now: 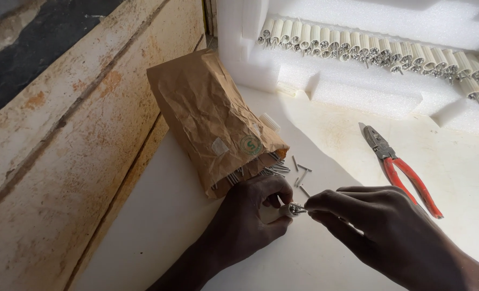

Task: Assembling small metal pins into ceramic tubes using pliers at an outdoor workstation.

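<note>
White tabletop [207, 215], sunlit on the right and shaded on my side, runs up to a rusty painted wall [61, 140] on the left. My left hand [245, 215] is closed around a small white plastic plug [285, 210], holding it end-out, and my right hand [369, 215] pinches a thin nail [299, 209] between thumb and forefinger, its tip at the plug's mouth. To do this well, I judge the plug should be kept steady and the nail lined up straight with the hole, so it goes in without skewing.

Just behind my left hand lies a crumpled brown paper bag [212, 118], more nails [282, 170] spilling from its open end, a few loose ones near my knuckles. Red-handled pliers [401, 167] lie well apart to the right. At the back, a white foam block [358, 81] carries a long row of finished plugs [369, 48]. Nothing stands between my hands and the bag.
</note>
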